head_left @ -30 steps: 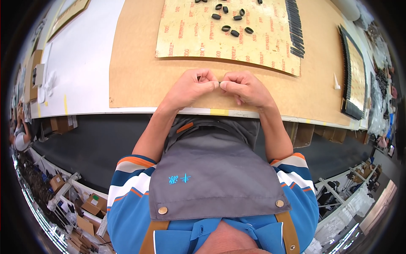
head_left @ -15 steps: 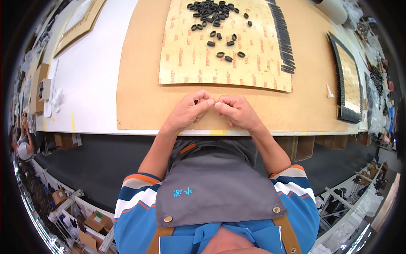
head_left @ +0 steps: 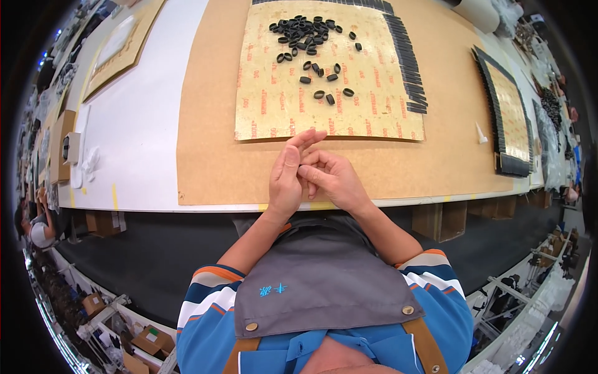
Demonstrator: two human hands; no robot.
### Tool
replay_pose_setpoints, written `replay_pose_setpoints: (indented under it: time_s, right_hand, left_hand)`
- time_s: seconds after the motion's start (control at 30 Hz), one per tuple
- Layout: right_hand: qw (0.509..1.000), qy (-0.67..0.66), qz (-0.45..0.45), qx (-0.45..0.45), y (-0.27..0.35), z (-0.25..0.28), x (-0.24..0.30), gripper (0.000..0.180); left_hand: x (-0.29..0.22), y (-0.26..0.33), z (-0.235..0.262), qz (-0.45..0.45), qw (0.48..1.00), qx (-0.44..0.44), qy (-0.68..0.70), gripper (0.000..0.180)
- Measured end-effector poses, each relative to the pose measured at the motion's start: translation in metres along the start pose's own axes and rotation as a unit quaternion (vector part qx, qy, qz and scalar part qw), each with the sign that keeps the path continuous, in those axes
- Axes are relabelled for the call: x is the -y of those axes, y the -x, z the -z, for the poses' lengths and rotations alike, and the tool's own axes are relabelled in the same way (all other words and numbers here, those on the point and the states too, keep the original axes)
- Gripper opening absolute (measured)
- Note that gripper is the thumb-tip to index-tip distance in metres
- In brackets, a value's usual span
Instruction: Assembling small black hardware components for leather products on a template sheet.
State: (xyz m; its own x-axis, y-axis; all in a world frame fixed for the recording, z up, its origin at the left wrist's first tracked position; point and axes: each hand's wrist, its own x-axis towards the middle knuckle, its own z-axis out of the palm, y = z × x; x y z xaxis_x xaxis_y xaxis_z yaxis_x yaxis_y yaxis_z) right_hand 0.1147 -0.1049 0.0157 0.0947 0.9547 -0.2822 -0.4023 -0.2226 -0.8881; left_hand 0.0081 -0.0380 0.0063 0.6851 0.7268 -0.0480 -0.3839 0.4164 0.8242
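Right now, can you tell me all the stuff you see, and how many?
rings: many, black, heaped and scattered on the sheet
sheet: one, yellowish with red print, on the board
strips: many, black, along its right and far edges
board: one, brown, on the table
second sheet: one, yellowish, black-edged, at right
cone: one, white, near the board's right edge
table: one, white, underneath
boxes: several, brown, left and below
co-worker: one, pale sleeve, far left
background clutter: too small to count
apron: one, grey, person's front
left hand, right hand: two, bare, together before the sheet
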Motion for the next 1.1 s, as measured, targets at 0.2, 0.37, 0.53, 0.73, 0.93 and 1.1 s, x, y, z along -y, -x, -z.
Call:
replay_pose_setpoints:
  time_s: [0.2,0.37,0.53,0.73,0.93,1.1]
  right_hand:
    - [0.995,-0.008,0.060,-0.073,0.000,0.014,0.006,0.011]
    - [0.990,-0.042,0.081,-0.104,0.002,0.024,0.004,0.010]
    - [0.990,-0.030,0.092,-0.105,0.003,0.024,0.003,0.010]
    - [1.000,-0.018,0.015,-0.019,0.010,0.038,0.009,0.010]
    - [0.999,0.011,-0.045,0.006,0.011,0.039,0.014,0.011]
    - [0.999,0.020,-0.026,-0.042,0.008,0.039,0.008,0.010]
  left_hand:
    - [0.010,-0.003,0.011,-0.032,0.996,-0.015,-0.078,0.047]
    - [0.011,0.003,0.025,0.057,0.998,0.030,-0.003,0.030]
    - [0.009,0.005,0.022,0.085,0.996,0.009,-0.022,0.017]
    - [-0.003,0.002,0.029,0.186,0.977,0.048,-0.090,0.019]
    - [-0.012,-0.001,0.024,0.223,0.964,0.054,-0.133,0.015]
    - [-0.019,-0.006,0.028,0.232,0.958,0.067,-0.154,0.014]
